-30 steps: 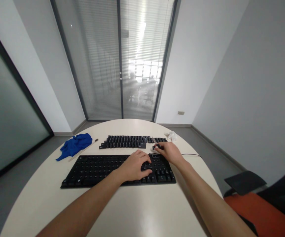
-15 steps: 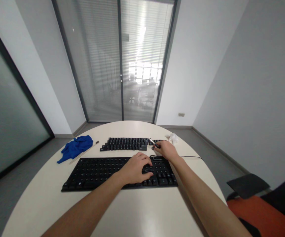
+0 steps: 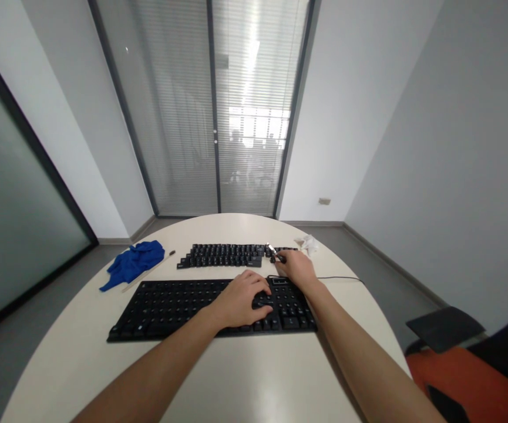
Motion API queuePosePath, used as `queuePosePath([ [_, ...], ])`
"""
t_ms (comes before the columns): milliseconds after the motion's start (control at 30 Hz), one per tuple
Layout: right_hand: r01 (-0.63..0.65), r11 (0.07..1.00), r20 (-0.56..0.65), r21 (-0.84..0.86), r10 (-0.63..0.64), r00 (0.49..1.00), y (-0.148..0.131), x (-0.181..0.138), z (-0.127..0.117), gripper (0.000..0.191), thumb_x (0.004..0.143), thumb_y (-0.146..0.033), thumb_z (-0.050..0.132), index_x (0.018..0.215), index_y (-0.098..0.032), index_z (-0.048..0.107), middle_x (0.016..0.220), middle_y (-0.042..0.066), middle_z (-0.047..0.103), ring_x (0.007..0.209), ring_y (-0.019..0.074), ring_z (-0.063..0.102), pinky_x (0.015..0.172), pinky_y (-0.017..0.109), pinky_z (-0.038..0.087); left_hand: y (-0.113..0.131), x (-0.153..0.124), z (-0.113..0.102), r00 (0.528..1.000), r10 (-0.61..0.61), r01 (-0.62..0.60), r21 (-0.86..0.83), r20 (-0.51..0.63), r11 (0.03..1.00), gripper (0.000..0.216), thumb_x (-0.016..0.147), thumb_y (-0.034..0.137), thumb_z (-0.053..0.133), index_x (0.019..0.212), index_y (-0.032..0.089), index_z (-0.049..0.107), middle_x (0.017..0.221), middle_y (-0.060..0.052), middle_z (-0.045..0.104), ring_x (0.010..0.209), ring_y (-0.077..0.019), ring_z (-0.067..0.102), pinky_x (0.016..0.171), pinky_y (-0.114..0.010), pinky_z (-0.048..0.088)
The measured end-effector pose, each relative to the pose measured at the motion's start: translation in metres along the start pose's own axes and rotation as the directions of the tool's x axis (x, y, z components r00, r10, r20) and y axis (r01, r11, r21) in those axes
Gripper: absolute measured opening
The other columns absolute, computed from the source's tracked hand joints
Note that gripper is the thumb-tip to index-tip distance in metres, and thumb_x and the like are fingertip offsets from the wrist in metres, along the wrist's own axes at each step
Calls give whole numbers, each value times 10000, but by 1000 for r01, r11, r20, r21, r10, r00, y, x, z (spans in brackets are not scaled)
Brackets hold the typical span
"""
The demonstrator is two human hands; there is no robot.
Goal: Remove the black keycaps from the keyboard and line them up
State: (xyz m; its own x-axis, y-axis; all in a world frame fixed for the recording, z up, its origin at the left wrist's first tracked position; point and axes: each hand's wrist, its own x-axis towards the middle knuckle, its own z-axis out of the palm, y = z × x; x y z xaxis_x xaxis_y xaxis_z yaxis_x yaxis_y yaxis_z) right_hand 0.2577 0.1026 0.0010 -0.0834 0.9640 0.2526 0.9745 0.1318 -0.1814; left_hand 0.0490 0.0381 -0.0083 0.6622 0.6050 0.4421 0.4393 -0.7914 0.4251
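Observation:
A black keyboard point(image 3: 170, 308) lies across the table in front of me; most of its left and middle part shows bare switches, while keycaps sit on its right end. My left hand point(image 3: 241, 299) rests on it right of the middle, with thumb and fingers apart. Beyond the keyboard's far right corner, my right hand point(image 3: 296, 267) is closed around a small tool point(image 3: 273, 250) with a shiny metal end and dark handle. That metal end is over the right end of rows of loose black keycaps point(image 3: 222, 254). Whether it grips a keycap is too small to tell.
A blue cloth point(image 3: 133, 263) lies at the left, with a thin wooden-handled brush point(image 3: 150, 270) beside it. Crumpled white tissue point(image 3: 309, 244) sits behind my right hand. A cable point(image 3: 339, 277) runs off to the right. An orange-seated chair point(image 3: 451, 376) stands right of the round table point(image 3: 236, 376).
The tool's metal end has shifted slightly to the right over the loose keycaps, still in my right hand. My left hand stays in place on the keyboard.

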Motion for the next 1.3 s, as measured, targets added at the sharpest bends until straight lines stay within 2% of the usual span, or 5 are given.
queuePosePath([
  [300,138,970,-71,199,-126,989,-16,-17,-53,366,931,-456,493,793,-179,689,718,80,712,653,191,640,585,267,386,-5,0,3,999,-12,11,-55,-29,998,290,770,42,537,974,219,643,1057,-50,669,1059,-227,554,977,-411,438],
  [433,255,807,62,532,-338,939,-18,-41,-70,326,906,-471,542,826,-191,691,722,34,720,640,171,638,613,259,440,-6,1,4,999,-11,9,-65,-40,998,244,800,63,551,961,223,640,1039,-42,670,1036,-216,562,970,-397,443],
  [533,211,693,123,689,-398,909,-7,-57,-67,332,913,-467,535,850,-184,697,779,40,732,703,180,661,652,264,478,-5,2,4,999,-7,5,-51,-34,999,204,818,86,565,950,222,641,1031,-40,670,1031,-215,561,961,-390,444],
  [1167,245,677,256,694,-550,795,6,-64,-51,296,810,-456,682,850,-176,768,673,13,692,583,131,557,532,220,388,-5,5,6,1000,-19,19,-7,-4,1000,130,854,124,570,927,203,643,1036,-52,661,1035,-219,548,961,-387,430],
  [1300,175,663,272,728,-513,814,12,-64,-55,302,803,-448,686,862,-166,777,710,39,718,593,141,569,537,229,411,-4,4,5,1000,-14,14,-11,-13,1000,140,843,112,575,926,203,640,1025,-51,660,1031,-216,548,954,-382,432],
])
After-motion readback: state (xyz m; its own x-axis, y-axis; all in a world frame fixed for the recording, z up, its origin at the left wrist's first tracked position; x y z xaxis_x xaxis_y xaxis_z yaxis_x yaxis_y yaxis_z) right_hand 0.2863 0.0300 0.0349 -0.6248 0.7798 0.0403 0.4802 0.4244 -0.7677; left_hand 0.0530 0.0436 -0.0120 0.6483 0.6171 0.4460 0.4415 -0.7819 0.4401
